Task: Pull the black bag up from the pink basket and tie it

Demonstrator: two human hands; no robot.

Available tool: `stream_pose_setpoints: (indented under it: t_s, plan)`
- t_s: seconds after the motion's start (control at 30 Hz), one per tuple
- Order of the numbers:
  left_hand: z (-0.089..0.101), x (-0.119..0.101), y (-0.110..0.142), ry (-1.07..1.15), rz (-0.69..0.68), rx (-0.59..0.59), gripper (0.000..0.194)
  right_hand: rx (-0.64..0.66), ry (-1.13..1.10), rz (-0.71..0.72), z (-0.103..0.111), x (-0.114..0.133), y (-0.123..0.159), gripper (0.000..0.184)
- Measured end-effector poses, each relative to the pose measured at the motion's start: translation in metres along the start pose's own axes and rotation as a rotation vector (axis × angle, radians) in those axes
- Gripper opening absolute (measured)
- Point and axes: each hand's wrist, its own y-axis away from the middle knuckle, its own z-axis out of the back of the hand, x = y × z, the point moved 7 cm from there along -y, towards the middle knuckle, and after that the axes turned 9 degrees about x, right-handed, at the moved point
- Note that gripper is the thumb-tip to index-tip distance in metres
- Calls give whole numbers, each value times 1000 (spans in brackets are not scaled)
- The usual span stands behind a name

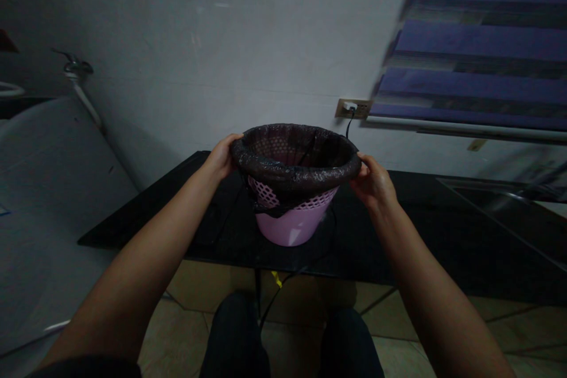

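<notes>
Pink basket (290,225) on black counter (146,212), lined with black bag (295,162) folded over rim. Left hand (220,159), right hand (372,183) pinch bag's rim, opposite sides. No writing legible.

Wall socket (353,108) (cable plugged in); striped blind (478,41); tap (76,66).

The bin (290,221) is pink, solid at the base and pierced with a lattice of small holes higher up. The bag (296,159) lining it is black and glossy. The counter (425,230) is shiny black. The wall (230,53) is white tile. The blind (478,47) carries broad purple bands between thinner dark grey ones. The socket (353,108) is beige, its cord (348,129) black. The floor (208,289) is tan tile.
</notes>
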Motion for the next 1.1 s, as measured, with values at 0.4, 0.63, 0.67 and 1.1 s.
stream_pose_setpoints:
  t_s: [0.4, 0.63, 0.67, 1.1]
  plan:
    - [3, 1, -7, -17, 10, 7, 14, -16, 12, -16, -3, 2, 5, 29]
    - [5, 2, -8, -35, 19, -7, 17, -21, -12, -20, -9, 6, 11, 29]
    - [5, 3, -8, -37, 23, -7, 18, -20, -12, -20, -10, 7, 12, 29]
    - [4, 1, -11, -43, 2, 10, 15, -56, -74, -30, -9, 4, 14, 30]
